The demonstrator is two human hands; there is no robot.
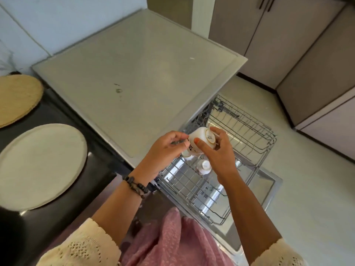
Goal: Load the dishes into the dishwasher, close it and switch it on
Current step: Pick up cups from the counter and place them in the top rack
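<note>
White mug [199,140] in both hands over dishwasher rack [247,131].

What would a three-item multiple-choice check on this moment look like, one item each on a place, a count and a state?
1. Where is the white mug held?
A. Above the pulled-out wire rack
B. On the worktop
C. Over the round mats

2. How many round mats lie on the dark counter at the left?
A. One
B. Two
C. Four

3. How is the held mug turned?
A. Upright, mouth up
B. Tipped over, base ring showing to the camera
C. Lying flat in the rack

Answers:
1 A: the left hand and right hand hold it over the wire rack.
2 B: a woven tan mat and a pale round mat are the only ones there.
3 B: its gold-ringed base with lettering shows between the fingers.
</note>
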